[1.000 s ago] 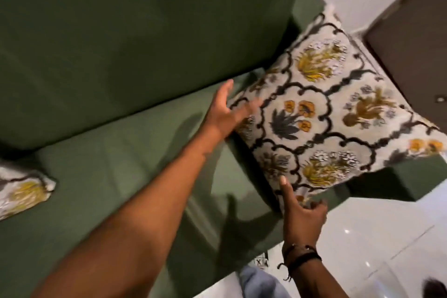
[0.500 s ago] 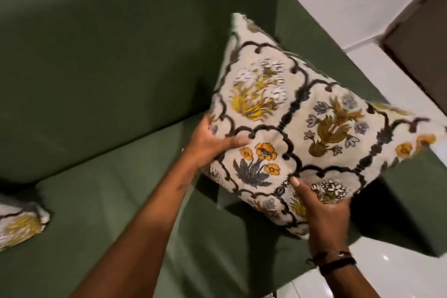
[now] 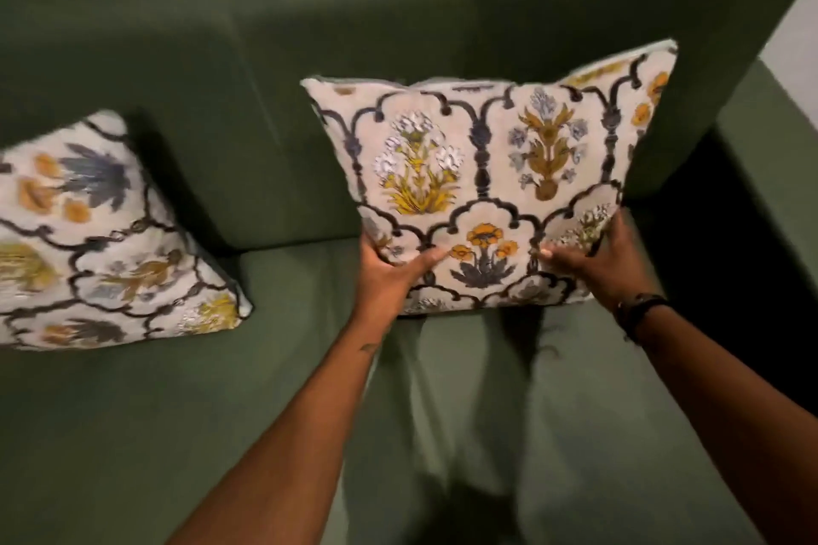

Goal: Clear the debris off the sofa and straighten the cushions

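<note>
A cream cushion with yellow, orange and blue flower print (image 3: 495,173) stands upright against the backrest of the green sofa (image 3: 274,389), toward its right end. My left hand (image 3: 389,268) grips the cushion's lower left corner. My right hand (image 3: 593,261) grips its lower right corner; a dark band sits on that wrist. A second cushion of the same print (image 3: 97,243) leans against the backrest at the left, partly cut off by the frame edge. No debris shows on the seat.
The sofa's right armrest (image 3: 779,164) rises beside the held cushion, with a dark gap between them. A pale wall (image 3: 792,31) shows at the far right. Bare green seat lies between the two cushions and in front of them.
The cushion has swung from a tilted position at the sofa's right end to upright against the backrest. Both hands shifted to its lower corners. My view turned left, revealing the second cushion.
</note>
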{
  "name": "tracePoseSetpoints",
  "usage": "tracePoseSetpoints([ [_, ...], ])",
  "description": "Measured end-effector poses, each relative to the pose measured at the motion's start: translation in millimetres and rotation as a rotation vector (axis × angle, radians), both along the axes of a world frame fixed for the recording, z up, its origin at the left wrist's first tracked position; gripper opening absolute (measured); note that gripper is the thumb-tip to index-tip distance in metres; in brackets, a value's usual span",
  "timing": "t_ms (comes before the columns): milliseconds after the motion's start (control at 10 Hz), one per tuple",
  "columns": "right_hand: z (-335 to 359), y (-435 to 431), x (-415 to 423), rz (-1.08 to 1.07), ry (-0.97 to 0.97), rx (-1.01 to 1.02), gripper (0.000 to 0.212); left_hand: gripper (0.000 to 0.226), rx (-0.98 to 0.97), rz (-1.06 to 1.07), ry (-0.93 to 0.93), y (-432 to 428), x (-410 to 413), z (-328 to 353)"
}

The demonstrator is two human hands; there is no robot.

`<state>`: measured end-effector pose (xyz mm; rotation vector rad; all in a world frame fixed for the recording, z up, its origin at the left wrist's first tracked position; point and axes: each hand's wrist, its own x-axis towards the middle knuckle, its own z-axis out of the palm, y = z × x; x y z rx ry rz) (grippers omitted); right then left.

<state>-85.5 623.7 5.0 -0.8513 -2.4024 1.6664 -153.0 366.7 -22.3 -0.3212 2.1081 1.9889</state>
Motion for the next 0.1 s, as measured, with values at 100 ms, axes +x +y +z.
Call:
tracePoseSetpoints([
  [100, 29.3, -22.3, 43.4, -0.178, -0.068, 0.221, 0.101, 0.136, -0.127, 0.03, -0.068, -23.4, 31.5, 31.2],
])
